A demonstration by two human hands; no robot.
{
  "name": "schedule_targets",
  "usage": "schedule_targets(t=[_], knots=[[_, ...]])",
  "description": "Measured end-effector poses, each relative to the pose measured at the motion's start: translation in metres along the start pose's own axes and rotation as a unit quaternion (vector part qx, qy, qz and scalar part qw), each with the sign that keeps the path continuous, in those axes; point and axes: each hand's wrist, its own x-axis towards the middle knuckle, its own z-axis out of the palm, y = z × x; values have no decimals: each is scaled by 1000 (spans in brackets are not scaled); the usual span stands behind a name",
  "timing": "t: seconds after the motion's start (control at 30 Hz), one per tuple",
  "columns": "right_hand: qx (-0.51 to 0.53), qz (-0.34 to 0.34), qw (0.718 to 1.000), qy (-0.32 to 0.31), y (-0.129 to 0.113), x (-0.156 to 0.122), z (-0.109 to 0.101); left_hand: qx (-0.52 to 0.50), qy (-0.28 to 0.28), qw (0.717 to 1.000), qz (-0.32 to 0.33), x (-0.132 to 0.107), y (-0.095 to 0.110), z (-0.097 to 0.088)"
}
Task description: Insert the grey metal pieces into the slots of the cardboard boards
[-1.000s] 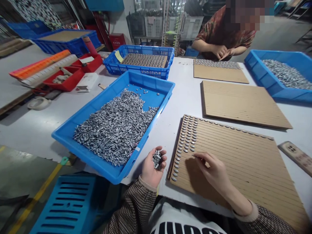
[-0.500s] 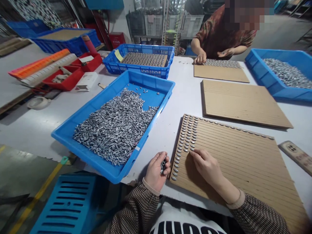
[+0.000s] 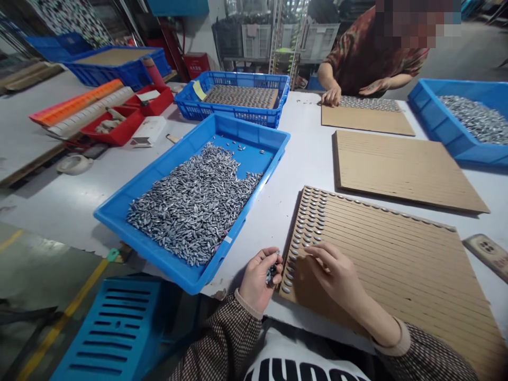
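My left hand point(image 3: 260, 278) is closed round several small grey spindle-shaped pieces point(image 3: 271, 274), beside the left edge of a grooved cardboard board point(image 3: 389, 264). Its thumb and forefinger meet at the top of the bunch. Over the left part of the board hovers my right hand point(image 3: 337, 278), its fingers loosely stretched toward the left hand and no piece visible in them. Rows of the same shiny pieces point(image 3: 311, 211) lie along the board's left side, and a single line of them follows its far edge. A blue tray point(image 3: 148, 259) to the left contains a large heap of these pieces.
A stack of cardboard boards point(image 3: 400, 169) lies beyond mine. Across the table a co-worker's hands point(image 3: 331, 96) are over another board. A blue basket point(image 3: 238, 114), red boxes point(image 3: 119, 135), a tape roll point(image 3: 74, 164) and a wooden block point(image 3: 488, 254) surround the work. A blue stool point(image 3: 115, 328) stands lower left.
My right hand has come away from the piece it was touching on the board and shifted left toward my left hand. The whole view has swung slightly left.
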Motion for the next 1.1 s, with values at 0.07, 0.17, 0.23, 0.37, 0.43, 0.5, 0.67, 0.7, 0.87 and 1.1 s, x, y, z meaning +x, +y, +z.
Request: schedule_targets(t=[0.07, 0.17, 0.23, 0.37, 0.43, 0.5, 0.67, 0.7, 0.87, 1.1], knots=[[99, 36, 994, -43, -16, 7, 2, -1, -8, 1000, -3, -1, -1, 1], [214, 114, 968, -71, -34, 13, 9, 1, -26, 1000, -9, -2, -3, 1], [270, 162, 947, -61, -40, 14, 16, 3, -26, 1000, -4, -2, -6, 1], [303, 150, 941, -29, -41, 12, 25, 8, -16, 1000, 12, -2, -10, 1], [288, 114, 950, -34, -40, 10, 25, 20, -11, 1000, 19, -2, -11, 2], [259, 82, 961, -46, -39, 8, 25, 37, -5, 999, 23, -3, -12, 3], [168, 25, 985, -31, -35, 2, 21, 72, -16, 997, 6, -8, -9, 5], [158, 23, 987, -21, -32, 1, 19, 67, -25, 997, -2, -8, -7, 5], [66, 37, 997, 31, -6, -10, 7, -52, 28, 998, -21, -1, 13, -2], [-101, -29, 994, 23, 14, -16, 17, -37, 41, 998, -10, 3, 6, -7]])
